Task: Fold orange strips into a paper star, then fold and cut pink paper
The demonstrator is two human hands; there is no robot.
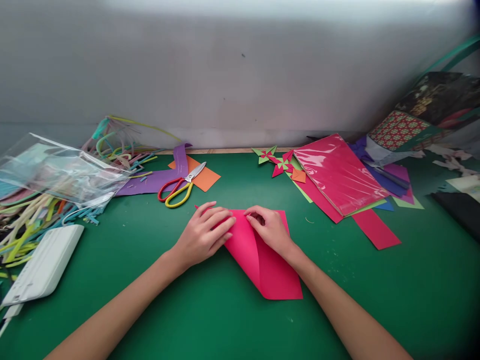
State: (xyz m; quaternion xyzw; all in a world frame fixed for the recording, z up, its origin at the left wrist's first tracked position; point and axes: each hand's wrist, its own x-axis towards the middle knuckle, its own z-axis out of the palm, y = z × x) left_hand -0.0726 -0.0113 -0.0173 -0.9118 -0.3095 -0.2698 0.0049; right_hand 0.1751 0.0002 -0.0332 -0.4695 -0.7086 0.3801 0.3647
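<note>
A bright pink-red sheet of paper (277,265) lies on the green table in front of me, its left part curled over toward the right without a flat crease along the lower bend. My left hand (206,232) rests on the sheet's upper left, fingers spread and laid over the paper. With bent thumb and fingers, my right hand (268,227) pinches the folded-over edge near the top. Beyond my left hand lie scissors (182,185) with one red and one yellow handle, blades apart, partly over an orange paper (204,177) and a purple paper strip (150,182).
Folded paper stars (281,164) and a plastic-wrapped pack of red paper (339,175) lie at the back right. A red strip (377,229) sticks out nearer me. On the left are a white power strip (45,262), tangled colored strips (30,225) and a clear plastic bag (71,170).
</note>
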